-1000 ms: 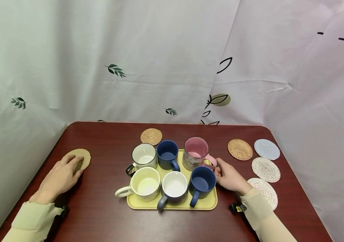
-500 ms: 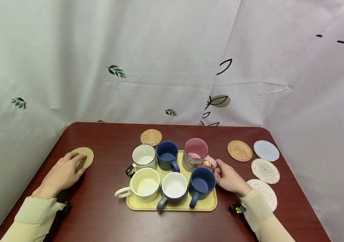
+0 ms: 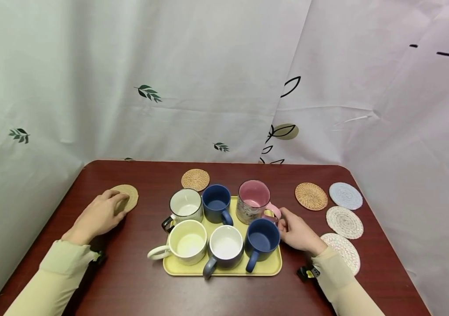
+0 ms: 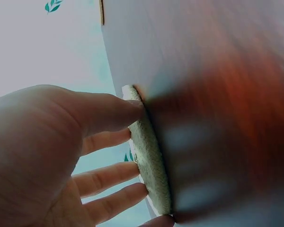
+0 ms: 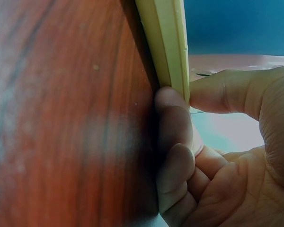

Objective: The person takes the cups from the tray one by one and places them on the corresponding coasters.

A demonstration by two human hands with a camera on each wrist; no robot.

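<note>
A round, tan woven coaster lies on the table at left. My left hand is over its near left part, fingers spread and fairly straight, fingertips on the coaster. In the left wrist view, the thumb overlaps one end of the coaster. My right hand grips the right side of a yellow tray. The right wrist view shows the thumb over the tray rim and curled fingers outside and below it. On the tray stand a pink mug, a white-and-grey mug and several others.
Behind the tray lies a tan coaster. At right are a brown coaster, a pale blue one and two whitish ones, the nearer partly behind the right wrist. A patterned white curtain hangs beyond the dark red table.
My left hand and the tan coaster have moved right and slightly away across the table. The right hand keeps its grip on the tray, and the mugs have stayed put.
</note>
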